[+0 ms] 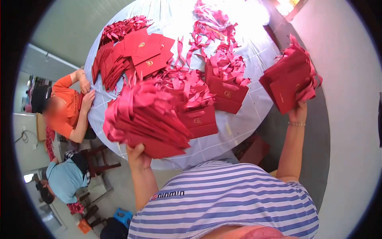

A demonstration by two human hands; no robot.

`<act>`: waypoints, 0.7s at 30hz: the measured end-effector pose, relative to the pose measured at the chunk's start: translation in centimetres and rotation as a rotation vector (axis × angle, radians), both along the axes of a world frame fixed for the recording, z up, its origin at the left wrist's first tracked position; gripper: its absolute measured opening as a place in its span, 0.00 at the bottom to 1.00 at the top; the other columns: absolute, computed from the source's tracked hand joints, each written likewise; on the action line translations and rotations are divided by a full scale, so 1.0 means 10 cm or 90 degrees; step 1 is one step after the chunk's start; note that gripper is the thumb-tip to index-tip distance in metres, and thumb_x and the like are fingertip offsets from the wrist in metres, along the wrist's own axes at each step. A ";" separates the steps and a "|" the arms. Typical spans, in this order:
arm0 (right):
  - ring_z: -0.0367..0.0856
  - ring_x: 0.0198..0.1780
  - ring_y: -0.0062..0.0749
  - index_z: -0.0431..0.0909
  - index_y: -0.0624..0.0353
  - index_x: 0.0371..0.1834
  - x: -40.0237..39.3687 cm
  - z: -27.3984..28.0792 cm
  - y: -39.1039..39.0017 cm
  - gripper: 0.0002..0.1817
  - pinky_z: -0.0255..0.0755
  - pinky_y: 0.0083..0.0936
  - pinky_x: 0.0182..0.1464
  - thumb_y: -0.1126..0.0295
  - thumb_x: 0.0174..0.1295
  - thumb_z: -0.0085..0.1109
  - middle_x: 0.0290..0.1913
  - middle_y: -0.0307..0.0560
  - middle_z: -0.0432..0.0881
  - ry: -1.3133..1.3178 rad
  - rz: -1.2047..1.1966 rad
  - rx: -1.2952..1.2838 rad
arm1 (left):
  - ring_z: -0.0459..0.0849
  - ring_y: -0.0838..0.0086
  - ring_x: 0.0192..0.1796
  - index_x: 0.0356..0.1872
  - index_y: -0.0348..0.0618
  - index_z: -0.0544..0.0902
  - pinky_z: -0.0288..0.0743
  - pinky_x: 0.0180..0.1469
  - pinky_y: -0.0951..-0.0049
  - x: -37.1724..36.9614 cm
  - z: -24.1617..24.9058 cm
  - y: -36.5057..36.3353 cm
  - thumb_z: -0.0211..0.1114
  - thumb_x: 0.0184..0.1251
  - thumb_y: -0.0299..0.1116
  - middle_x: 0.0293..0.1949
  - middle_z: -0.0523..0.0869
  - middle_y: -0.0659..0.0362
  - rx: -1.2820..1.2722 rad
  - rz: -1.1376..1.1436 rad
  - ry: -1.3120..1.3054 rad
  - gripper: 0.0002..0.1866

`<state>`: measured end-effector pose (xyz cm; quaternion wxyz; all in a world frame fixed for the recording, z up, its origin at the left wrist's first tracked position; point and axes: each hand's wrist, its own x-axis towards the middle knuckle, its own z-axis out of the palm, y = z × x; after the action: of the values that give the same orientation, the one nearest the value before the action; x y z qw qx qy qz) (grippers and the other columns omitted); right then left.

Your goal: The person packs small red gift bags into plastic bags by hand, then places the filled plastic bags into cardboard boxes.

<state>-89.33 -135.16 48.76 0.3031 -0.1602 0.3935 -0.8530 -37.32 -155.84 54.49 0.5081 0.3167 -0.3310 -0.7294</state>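
My left hand (138,156) grips a thick stack of red gift bags (159,137) from below, thumb on the front edge. Pink-red ribbons fan out over the top of that stack, slightly blurred. Out to the right, past the table's edge, my right hand (298,113) is closed around a smaller bunch of the same flat bags (284,85), ribbons hanging off its right side. Small gold print shows on the bags. Between the hands, more bags (227,95) with ribbons lie on the table.
A round table (207,149) with a pale blue cloth carries further piles of bags (149,51) and a ribbon heap in clear plastic (213,18). A person in orange (69,105) works at its left edge. Another person in light blue (67,179) is lower left, near a blue stool (122,216).
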 end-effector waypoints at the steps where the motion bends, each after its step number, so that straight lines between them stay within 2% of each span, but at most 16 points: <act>1: 0.69 0.65 0.41 0.64 0.57 0.66 -0.22 -0.09 -0.07 0.36 0.61 0.46 0.69 0.72 0.51 0.67 0.63 0.45 0.72 -0.022 0.009 0.006 | 0.76 0.59 0.58 0.62 0.37 0.67 0.70 0.62 0.60 -0.22 0.05 -0.03 0.74 0.44 0.26 0.57 0.77 0.52 0.023 0.022 -0.004 0.39; 3: 0.74 0.60 0.41 0.68 0.60 0.62 -0.64 -0.23 -0.31 0.28 0.68 0.41 0.64 0.78 0.55 0.61 0.60 0.47 0.75 -0.029 0.074 -0.042 | 0.78 0.62 0.56 0.61 0.37 0.67 0.71 0.61 0.61 -0.62 0.10 -0.20 0.71 0.48 0.26 0.54 0.78 0.54 -0.016 0.064 -0.033 0.36; 8: 0.75 0.59 0.40 0.68 0.59 0.62 -1.33 -0.51 -1.03 0.27 0.69 0.39 0.62 0.80 0.56 0.58 0.58 0.46 0.76 -0.100 0.113 0.029 | 0.81 0.68 0.50 0.57 0.36 0.72 0.74 0.57 0.66 -1.70 0.48 -1.06 0.65 0.55 0.20 0.48 0.81 0.56 -0.061 0.067 -0.131 0.25; 10: 0.77 0.55 0.37 0.69 0.59 0.60 -1.50 -0.64 -1.32 0.25 0.71 0.36 0.59 0.81 0.56 0.56 0.56 0.45 0.77 -0.097 0.112 0.117 | 0.81 0.68 0.50 0.54 0.35 0.75 0.74 0.57 0.65 -2.09 0.51 -1.48 0.66 0.55 0.21 0.47 0.82 0.56 -0.100 -0.015 -0.137 0.22; 12: 0.80 0.51 0.36 0.70 0.60 0.58 -1.67 -0.88 -1.55 0.24 0.74 0.33 0.55 0.81 0.55 0.57 0.52 0.45 0.79 -0.077 0.143 0.144 | 0.83 0.67 0.47 0.51 0.35 0.77 0.77 0.53 0.65 -2.43 0.36 -1.91 0.67 0.55 0.21 0.46 0.83 0.53 -0.106 -0.036 -0.201 0.21; 13: 0.81 0.47 0.35 0.70 0.61 0.56 -1.78 -1.02 -1.65 0.24 0.75 0.32 0.50 0.80 0.54 0.58 0.48 0.44 0.81 -0.076 0.167 0.213 | 0.84 0.66 0.45 0.50 0.34 0.78 0.79 0.51 0.64 -2.59 0.28 -2.06 0.68 0.54 0.22 0.45 0.84 0.52 -0.052 -0.061 -0.215 0.20; 15: 0.82 0.45 0.34 0.72 0.60 0.54 -1.75 -1.03 -1.81 0.22 0.76 0.31 0.48 0.78 0.53 0.60 0.45 0.44 0.82 -0.044 0.219 0.266 | 0.86 0.64 0.41 0.48 0.33 0.79 0.81 0.47 0.62 -2.85 -0.01 -2.40 0.69 0.53 0.22 0.42 0.85 0.50 0.045 -0.113 -0.208 0.18; 21: 0.81 0.44 0.33 0.74 0.63 0.50 -1.70 -1.10 -2.03 0.20 0.73 0.29 0.52 0.77 0.52 0.62 0.44 0.45 0.82 -0.101 0.257 0.317 | 0.86 0.59 0.40 0.46 0.33 0.79 0.82 0.45 0.53 -3.27 -0.90 -2.88 0.71 0.52 0.24 0.41 0.85 0.49 0.257 -0.185 -0.244 0.18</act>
<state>-106.32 -155.48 37.78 0.5256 -0.0890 0.5252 -0.6633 -70.06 -184.63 45.54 0.2538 0.4922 -0.3110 -0.7724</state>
